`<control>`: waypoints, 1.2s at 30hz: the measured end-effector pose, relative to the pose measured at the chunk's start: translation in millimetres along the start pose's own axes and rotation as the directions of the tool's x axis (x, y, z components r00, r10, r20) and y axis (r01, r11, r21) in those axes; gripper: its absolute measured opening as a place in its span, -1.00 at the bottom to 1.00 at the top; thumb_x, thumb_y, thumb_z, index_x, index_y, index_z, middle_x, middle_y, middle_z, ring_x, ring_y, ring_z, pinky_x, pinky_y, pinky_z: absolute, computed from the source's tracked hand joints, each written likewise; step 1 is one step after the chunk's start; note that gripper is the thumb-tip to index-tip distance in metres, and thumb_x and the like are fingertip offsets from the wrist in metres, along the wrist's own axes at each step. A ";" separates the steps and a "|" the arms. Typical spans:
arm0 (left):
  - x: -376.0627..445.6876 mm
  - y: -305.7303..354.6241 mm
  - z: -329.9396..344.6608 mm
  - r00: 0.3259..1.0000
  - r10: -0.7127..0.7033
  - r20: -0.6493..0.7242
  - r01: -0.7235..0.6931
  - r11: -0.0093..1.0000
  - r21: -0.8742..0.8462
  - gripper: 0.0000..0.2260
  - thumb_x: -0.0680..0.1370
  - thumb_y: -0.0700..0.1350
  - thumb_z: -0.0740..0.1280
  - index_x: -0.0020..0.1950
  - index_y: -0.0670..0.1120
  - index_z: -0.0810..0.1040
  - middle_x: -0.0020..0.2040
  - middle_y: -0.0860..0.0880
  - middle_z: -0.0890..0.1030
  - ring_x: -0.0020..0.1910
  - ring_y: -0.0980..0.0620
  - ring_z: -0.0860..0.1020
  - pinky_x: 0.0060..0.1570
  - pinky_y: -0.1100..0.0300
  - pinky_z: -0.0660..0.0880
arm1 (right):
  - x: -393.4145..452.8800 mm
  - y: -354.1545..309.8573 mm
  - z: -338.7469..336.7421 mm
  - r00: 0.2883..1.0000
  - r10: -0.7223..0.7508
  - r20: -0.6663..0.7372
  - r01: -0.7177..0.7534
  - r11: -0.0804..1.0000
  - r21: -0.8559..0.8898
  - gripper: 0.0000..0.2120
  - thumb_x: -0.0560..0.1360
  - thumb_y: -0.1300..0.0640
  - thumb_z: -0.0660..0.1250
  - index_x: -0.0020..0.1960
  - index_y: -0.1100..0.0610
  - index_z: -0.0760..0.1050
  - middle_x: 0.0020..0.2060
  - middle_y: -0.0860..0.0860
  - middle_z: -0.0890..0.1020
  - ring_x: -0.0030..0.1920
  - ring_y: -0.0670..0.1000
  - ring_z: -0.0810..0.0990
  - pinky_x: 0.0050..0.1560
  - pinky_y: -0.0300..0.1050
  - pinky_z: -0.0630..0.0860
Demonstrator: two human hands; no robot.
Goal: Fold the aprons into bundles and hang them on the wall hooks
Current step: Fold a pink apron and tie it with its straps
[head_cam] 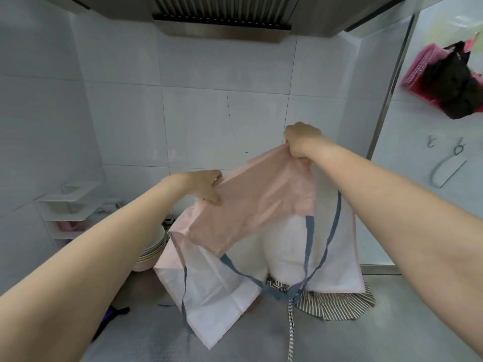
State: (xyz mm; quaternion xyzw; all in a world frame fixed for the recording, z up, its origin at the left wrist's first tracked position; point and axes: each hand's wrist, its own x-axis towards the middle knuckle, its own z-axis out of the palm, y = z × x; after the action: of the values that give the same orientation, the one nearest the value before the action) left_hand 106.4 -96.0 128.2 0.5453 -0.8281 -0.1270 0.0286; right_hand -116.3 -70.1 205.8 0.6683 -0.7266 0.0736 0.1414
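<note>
Both hands pinch the top edge of a thin pink-and-white fabric apron with grey-blue straps (251, 212). Left hand (209, 188) grips the lower, nearer corner; right hand (300, 142) grips the higher, farther corner. The held edge runs up from left to right. The cloth hangs below the hands, its lower part resting on the grey metal bench (392, 335) over a striped brown-and-white apron (337, 304). Judgement: wall hooks (444, 145) lie right of the right hand, the nearer one for hanging.

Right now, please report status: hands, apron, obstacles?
Both hands gripping pink apron, left hand, right hand. Apron held up, not yet bundled. Striped apron on counter beneath. Wall hooks free.
</note>
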 end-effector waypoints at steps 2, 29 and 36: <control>-0.6 3.9 4.6 0.997 0.026 -0.073 -0.037 0.989 -0.143 -0.44 0.44 -0.04 0.41 0.35 -0.04 0.23 0.15 -0.01 0.45 0.04 -0.05 0.46 0.05 0.14 0.40 | -4.4 6.6 -5.3 0.994 0.065 -0.087 -0.063 0.998 0.030 -0.75 0.48 0.42 0.09 0.10 0.29 0.42 -0.04 0.18 0.46 0.09 0.23 0.50 0.03 0.00 0.44; 7.0 30.8 -2.7 0.902 -0.150 -0.405 0.160 0.987 -0.011 -0.83 0.51 -0.15 0.28 0.05 -0.08 0.60 0.05 -0.07 0.61 0.00 -0.08 0.59 -0.10 0.17 0.48 | -12.4 7.2 -33.0 0.959 -0.070 0.275 -0.029 0.940 0.340 -0.88 0.42 0.41 0.33 -0.05 0.33 0.54 -0.21 0.26 0.60 -0.31 0.12 0.67 -0.21 0.02 0.64; -2.8 73.8 5.3 0.998 -0.008 -0.060 -0.030 0.790 -0.613 -0.68 0.48 -0.06 0.39 0.18 -0.13 0.50 0.04 -0.10 0.60 -0.04 -0.09 0.63 0.12 0.07 0.54 | -21.3 9.8 -35.2 0.966 -0.101 0.239 0.019 0.946 0.324 -0.92 0.39 0.34 0.39 -0.13 0.28 0.52 -0.17 0.27 0.64 -0.32 0.15 0.62 -0.09 0.09 0.64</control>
State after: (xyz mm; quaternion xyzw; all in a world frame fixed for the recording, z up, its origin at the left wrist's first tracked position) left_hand 40.4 -65.0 141.1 0.5053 -0.7441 -0.3722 0.2291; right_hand -120.9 -38.5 233.6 0.7082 -0.6963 0.1000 -0.0598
